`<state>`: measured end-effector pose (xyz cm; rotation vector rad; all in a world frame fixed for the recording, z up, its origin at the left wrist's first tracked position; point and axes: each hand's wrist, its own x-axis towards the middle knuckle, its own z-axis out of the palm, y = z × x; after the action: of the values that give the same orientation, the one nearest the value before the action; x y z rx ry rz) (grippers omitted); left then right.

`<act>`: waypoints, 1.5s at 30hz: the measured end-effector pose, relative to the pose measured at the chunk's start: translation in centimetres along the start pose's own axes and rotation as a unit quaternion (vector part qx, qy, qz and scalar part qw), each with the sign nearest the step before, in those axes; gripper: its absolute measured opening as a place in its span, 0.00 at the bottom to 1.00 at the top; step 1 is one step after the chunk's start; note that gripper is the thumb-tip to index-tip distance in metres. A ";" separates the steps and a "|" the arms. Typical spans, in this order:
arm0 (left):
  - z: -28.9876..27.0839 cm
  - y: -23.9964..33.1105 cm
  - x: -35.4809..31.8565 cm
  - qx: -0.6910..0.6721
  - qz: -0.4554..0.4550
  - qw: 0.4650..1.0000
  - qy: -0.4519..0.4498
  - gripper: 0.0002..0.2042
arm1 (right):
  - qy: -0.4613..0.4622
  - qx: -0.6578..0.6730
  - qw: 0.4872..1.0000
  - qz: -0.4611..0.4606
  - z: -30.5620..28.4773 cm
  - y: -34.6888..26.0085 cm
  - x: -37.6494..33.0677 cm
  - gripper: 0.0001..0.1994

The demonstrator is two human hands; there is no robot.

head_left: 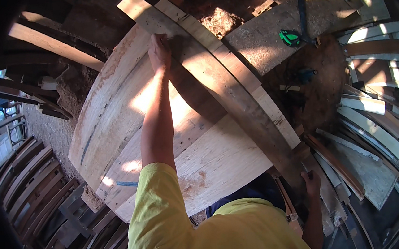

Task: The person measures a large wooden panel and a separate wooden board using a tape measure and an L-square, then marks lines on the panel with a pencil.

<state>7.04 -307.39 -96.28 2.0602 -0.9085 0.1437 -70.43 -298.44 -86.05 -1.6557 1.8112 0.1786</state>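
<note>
Reaching far out over the boards, the left hand (159,49) pressed down at the far part of a long dark strip (215,87); its fingers seemed curled around something thin, perhaps a pencil, but whether the grip was truly closed on anything could not be told. The right hand (312,182) sat at the strip's near end, close by the body, fingers wrapped over that end in a closed grip. So the strip ran slantwise between the two hands, from the far left down to the near right, lying flat on top of a wide pale board (202,157). A narrower pale batten (232,69) lay just beside the strip on its right, following the same line.

Sunlight fell in patches across the board. A second broad plank (272,32) lay beyond, with a green tape measure (289,37) on it. Heaps of offcuts (379,123) were stacked to the right, and dark slats (34,186) to the left, on the ground.
</note>
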 end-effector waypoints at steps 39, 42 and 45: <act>-7.9 18.3 -22.6 -0.188 -0.137 0.963 -0.134 0.11 | -0.006 -0.053 0.998 0.024 2.6 -2.7 1.2 0.48; -7.2 14.2 -17.4 -0.195 -0.270 0.934 -0.129 0.15 | -0.005 -0.055 0.998 0.040 2.3 -2.9 0.7 0.48; -4.6 3.3 -11.8 -0.054 0.012 0.997 0.046 0.13 | 0.012 -0.071 0.997 0.011 2.5 -2.9 1.2 0.46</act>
<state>-2.66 -298.64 -95.98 1.9267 -0.8665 0.1959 -66.76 -298.68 -87.67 -1.7431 1.8725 0.3035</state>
